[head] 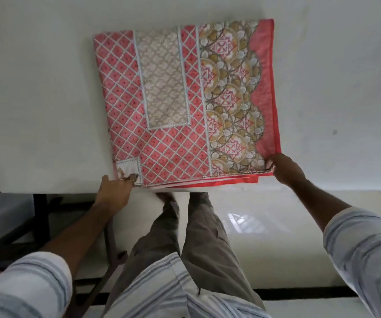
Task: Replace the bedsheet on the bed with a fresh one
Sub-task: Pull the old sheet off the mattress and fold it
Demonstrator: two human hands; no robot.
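Observation:
A folded bedsheet (180, 106), pink-red with a white lattice, a beige panel and a gold floral border, lies flat on the bare white mattress (42, 99) near its front edge. My left hand (116, 193) pinches the sheet's near left corner. My right hand (285, 167) grips the near right corner, fingers curled over the red hem. Several stacked layers show along the sheet's near edge.
The mattress stretches left and right past the sheet. A dark bed frame (40, 216) shows at the lower left. My legs (191, 237) stand on the glossy white floor (265, 226) right against the bed's front edge.

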